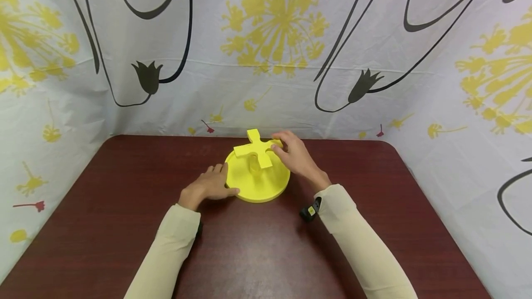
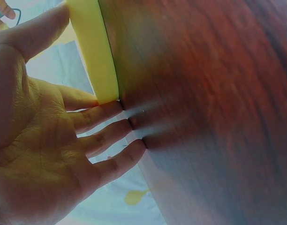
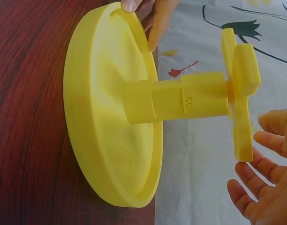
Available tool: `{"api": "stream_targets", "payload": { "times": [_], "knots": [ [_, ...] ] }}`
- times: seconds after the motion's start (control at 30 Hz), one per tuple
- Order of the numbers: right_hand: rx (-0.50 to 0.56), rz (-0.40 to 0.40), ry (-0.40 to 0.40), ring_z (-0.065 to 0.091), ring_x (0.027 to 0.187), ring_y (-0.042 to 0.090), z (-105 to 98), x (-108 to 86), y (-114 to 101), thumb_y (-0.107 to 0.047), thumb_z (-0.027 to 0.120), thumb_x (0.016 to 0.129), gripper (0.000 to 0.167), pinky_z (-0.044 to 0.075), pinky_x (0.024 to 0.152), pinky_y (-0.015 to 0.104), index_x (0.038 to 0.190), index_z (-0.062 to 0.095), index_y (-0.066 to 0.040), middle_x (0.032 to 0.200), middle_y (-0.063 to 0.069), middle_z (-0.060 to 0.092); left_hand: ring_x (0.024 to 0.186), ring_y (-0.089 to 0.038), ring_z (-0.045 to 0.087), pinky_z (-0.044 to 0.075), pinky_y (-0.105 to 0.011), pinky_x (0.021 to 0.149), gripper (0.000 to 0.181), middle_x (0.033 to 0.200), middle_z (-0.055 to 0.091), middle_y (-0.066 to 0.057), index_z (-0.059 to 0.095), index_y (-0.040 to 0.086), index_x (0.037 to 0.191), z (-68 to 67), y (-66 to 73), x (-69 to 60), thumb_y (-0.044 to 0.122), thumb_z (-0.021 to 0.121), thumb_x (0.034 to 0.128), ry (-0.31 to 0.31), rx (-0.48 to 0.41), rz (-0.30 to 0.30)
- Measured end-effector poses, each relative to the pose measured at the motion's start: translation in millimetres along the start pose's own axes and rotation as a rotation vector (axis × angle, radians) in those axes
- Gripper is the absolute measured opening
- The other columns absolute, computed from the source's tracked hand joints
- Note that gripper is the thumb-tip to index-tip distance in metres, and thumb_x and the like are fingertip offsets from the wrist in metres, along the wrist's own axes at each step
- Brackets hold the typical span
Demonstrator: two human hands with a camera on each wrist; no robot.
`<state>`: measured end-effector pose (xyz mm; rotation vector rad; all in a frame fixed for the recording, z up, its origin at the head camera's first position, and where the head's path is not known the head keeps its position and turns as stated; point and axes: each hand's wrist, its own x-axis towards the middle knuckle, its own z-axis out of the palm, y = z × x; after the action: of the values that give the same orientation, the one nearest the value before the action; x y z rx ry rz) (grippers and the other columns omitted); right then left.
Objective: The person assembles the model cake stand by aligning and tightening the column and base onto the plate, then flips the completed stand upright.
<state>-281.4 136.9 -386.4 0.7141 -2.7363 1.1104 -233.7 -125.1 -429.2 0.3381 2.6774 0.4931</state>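
1. Yellow plastic-looking four-armed cross tops an upright yellow stepped column, marked "35", at the centre of a yellow round rimmed disc.
2. All three stand near the 12 o'clock edge of a dark-red wood-grain table.
3. Right hand is nearer the cross, beside its 3 o'clock arm, fingers loosely curved, not gripping; contact is unclear.
4. Left hand touches the disc's rim around 8 to 9 o'clock, fingers straight and spread.
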Motion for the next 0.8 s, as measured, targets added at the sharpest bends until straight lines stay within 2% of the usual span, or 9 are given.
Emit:
{"api": "stream_targets", "payload": {
  "times": [0.1,0.2,0.5,0.8],
  "knots": [
    [-0.015,-0.013,0.024,0.049,0.084,0.022,-0.5,-0.5,0.5,-0.019,0.058,0.101,0.031,0.043,0.072,0.035,0.126,0.065,-0.003,0.111,0.010,0.060,0.143,-0.044,0.026,0.030,-0.056,0.113,0.098,0.156,0.025,-0.027,0.011,-0.005,0.156,0.3,0.0,-0.1,0.052,0.059,0.0934,0.001,-0.001,0.002],
    [-0.016,-0.020,0.039,0.048,0.080,0.022,-1.5,-1.4,0.3,-0.016,0.058,0.100,0.027,0.041,0.070,0.035,0.122,0.067,-0.003,0.107,0.009,0.061,0.143,-0.044,0.026,0.030,-0.056,0.113,0.098,0.156,0.025,-0.027,0.012,-0.005,0.156,0.7,0.0,0.0,0.052,0.059,0.0933,0.004,-0.002,0.003],
    [0.006,0.022,0.004,0.060,0.091,0.021,-2.7,-3.0,-1.9,-0.016,0.062,0.098,0.019,0.050,0.081,0.037,0.113,0.072,-0.009,0.109,0.006,0.067,0.144,-0.043,0.025,0.029,-0.055,0.113,0.098,0.157,0.024,-0.026,0.011,-0.004,0.157,0.8,-0.5,0.4,0.053,0.059,0.0933,0.000,-0.003,-0.006],
    [0.007,0.008,-0.012,0.063,0.086,0.017,0.8,-4.4,-3.6,-0.016,0.067,0.095,0.014,0.050,0.078,0.033,0.106,0.074,-0.012,0.103,0.002,0.070,0.144,-0.043,0.025,0.028,-0.056,0.114,0.098,0.157,0.024,-0.026,0.011,-0.004,0.157,0.3,-0.8,1.1,0.053,0.059,0.0934,-0.005,0.007,-0.006]
  ]
}}
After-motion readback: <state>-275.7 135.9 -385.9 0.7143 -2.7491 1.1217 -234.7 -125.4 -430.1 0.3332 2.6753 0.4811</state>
